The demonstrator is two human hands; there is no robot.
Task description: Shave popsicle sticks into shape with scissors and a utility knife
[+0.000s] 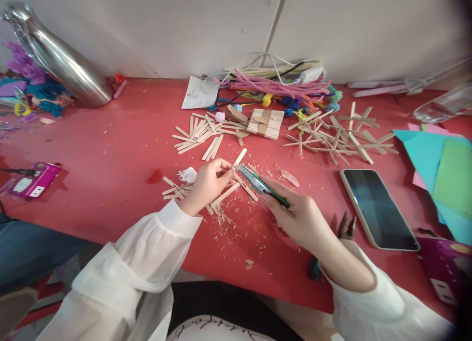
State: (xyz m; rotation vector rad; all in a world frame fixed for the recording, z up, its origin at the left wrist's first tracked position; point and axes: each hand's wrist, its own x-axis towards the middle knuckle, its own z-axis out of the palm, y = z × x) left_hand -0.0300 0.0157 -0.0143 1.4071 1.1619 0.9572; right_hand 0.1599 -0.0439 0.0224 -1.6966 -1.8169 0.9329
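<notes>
My left hand (pixel 208 184) pinches a wooden craft stick (pixel 239 157) that points up and to the right. My right hand (pixel 295 213) grips a green utility knife (pixel 260 184), whose blade tip meets the stick near my left fingers. Several loose sticks (pixel 221 196) and pale wood shavings (pixel 228 220) lie on the red table (pixel 110 154) under both hands. Both sleeves are white.
More sticks (pixel 199 134), a glued stick panel (pixel 266 123) and crossed sticks (pixel 339 134) lie further back. Pipe cleaners (pixel 280 88), a phone (pixel 378 208), coloured paper (pixel 438 174), pliers (pixel 346 228), a steel flask (pixel 62 66) and a purple box (pixel 35 180) surround them.
</notes>
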